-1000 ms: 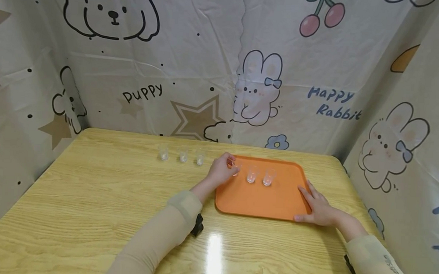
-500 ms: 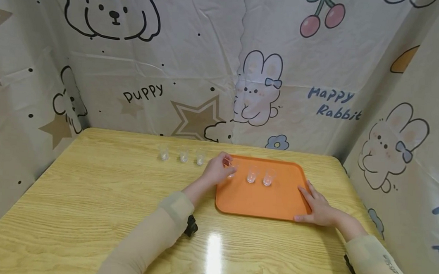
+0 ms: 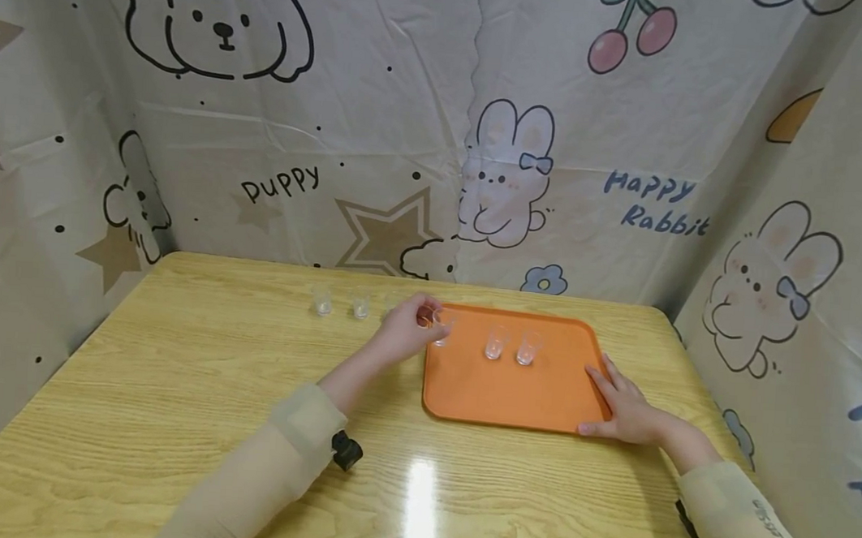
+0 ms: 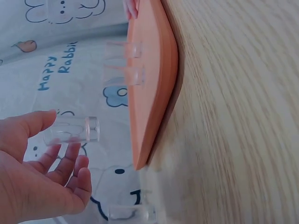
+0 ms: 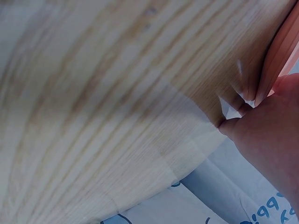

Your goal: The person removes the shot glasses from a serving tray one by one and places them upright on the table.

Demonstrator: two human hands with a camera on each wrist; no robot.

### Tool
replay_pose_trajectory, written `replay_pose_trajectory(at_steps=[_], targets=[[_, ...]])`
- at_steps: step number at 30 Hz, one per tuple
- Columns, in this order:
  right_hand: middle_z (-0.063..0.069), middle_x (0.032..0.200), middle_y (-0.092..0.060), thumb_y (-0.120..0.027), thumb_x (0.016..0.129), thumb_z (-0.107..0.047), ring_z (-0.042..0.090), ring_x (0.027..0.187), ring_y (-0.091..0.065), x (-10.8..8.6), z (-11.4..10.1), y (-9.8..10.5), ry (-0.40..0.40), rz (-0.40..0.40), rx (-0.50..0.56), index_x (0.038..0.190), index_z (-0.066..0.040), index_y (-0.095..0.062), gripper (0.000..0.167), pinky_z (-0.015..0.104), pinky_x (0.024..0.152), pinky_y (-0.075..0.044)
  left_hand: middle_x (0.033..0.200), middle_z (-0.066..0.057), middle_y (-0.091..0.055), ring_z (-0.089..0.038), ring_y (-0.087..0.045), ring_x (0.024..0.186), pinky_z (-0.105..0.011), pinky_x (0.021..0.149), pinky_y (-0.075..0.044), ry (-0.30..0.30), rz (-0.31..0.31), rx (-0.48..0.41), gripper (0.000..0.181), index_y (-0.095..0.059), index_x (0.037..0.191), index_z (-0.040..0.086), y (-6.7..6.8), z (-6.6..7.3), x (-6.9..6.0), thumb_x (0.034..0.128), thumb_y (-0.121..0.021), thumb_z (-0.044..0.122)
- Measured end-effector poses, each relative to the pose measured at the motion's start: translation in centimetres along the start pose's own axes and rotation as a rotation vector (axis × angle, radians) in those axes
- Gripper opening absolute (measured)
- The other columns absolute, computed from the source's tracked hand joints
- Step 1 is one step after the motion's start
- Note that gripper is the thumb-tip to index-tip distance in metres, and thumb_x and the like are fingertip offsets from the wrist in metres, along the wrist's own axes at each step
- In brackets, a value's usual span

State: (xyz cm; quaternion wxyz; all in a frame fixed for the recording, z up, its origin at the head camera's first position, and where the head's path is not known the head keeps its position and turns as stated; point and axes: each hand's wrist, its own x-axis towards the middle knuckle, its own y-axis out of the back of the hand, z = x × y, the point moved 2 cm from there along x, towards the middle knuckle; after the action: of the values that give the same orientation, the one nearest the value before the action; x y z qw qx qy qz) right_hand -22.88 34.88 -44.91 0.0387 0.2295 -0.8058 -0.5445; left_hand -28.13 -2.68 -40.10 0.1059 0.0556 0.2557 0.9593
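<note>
My left hand (image 3: 401, 330) pinches a small clear shot glass (image 4: 74, 129) between thumb and fingertips. In the left wrist view this glass is held clear of the orange tray (image 3: 512, 399), near its left end. Two more shot glasses, one (image 3: 494, 345) beside another (image 3: 526, 349), stand upright on the tray. At the tray's right edge rests my right hand (image 3: 629, 405), fingers spread over the rim. The right wrist view shows some of its fingertips (image 5: 229, 126) low beside the tray's outer side, by the table.
To the left of the tray, a shot glass (image 3: 323, 302) and a second one (image 3: 360, 305) stand on the wooden table (image 3: 199, 371). A third glass (image 4: 132, 213) is mostly hidden behind my left hand in the head view. A printed curtain (image 3: 379, 136) surrounds the table's back and sides.
My left hand has moved leftward with the pinched shot glass, from over the tray to its left edge, and now covers the nearest table glass. My right hand and the tray have stayed put.
</note>
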Motion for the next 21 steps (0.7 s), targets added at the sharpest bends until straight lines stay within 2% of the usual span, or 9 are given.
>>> replay_pose_trajectory(at_steps=[4, 10, 21], targets=[[0.032, 0.151, 0.008, -0.073, 0.078, -0.045, 0.059, 0.132, -0.005, 0.0, -0.1, 0.0, -0.003, -0.005, 0.006, 0.146, 0.007, -0.014, 0.104, 0.073, 0.099, -0.012, 0.101, -0.003, -0.058, -0.021, -0.052, 0.097, -0.034, 0.086, -0.044, 0.002, 0.009, 0.002, 0.033, -0.056, 0.111, 0.010, 0.9, -0.2, -0.9, 0.0848, -0.071, 0.024], [0.032, 0.151, 0.007, -0.073, 0.078, -0.046, 0.059, 0.132, -0.006, 0.0, -0.2, 0.1, -0.002, -0.005, -0.005, 0.146, 0.007, -0.015, 0.105, 0.073, 0.099, -0.014, 0.103, -0.003, -0.057, -0.023, -0.052, 0.102, -0.036, 0.089, -0.044, -0.005, 0.023, 0.023, 0.035, -0.055, 0.112, 0.009, 2.1, -1.4, -1.8, 0.0851, -0.070, 0.024], [0.030, 0.152, 0.008, -0.073, 0.078, -0.046, 0.059, 0.132, -0.005, -0.1, -0.2, 0.1, -0.020, -0.012, 0.004, 0.147, 0.006, -0.014, 0.105, 0.073, 0.099, -0.012, 0.105, -0.008, -0.058, -0.025, -0.052, 0.103, -0.039, 0.092, -0.044, -0.005, 0.066, 0.043, 0.034, -0.055, 0.110, 0.005, 3.6, -4.3, -1.9, 0.0843, -0.071, 0.020]])
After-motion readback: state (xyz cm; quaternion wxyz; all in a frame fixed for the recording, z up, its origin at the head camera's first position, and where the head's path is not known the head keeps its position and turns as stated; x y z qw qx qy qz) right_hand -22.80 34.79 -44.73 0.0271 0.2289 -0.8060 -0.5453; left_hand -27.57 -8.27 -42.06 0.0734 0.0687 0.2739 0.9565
